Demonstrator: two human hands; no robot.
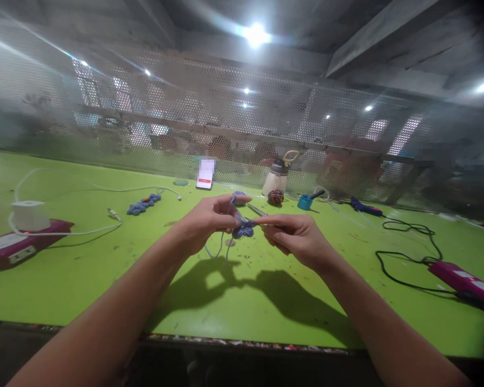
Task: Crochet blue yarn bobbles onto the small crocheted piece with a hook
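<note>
A small piece of blue-purple crochet (242, 230) with rounded petals hangs between my hands above the green table. My left hand (207, 217) is closed, pinching the piece at its left edge, with purple yarn (233, 201) looped over the raised index finger. Loose yarn strands dangle below that hand. On the other side, my right hand (292, 236) is closed in a pinch on what looks like a crochet hook, mostly hidden by the fingers. Its index fingertip reaches the crochet's right edge. Just behind, a purple yarn ball (239, 198) and metal scissors (256, 209) are partly covered.
A finished-looking crochet strip (144, 205) lies left, near a white cable and power strip (28, 244). Behind stand a phone (205, 173), bottle (276, 177), dark yarn ball (275, 197) and blue container (305, 202). A glue gun (366, 207) and another power strip (463, 280) are right.
</note>
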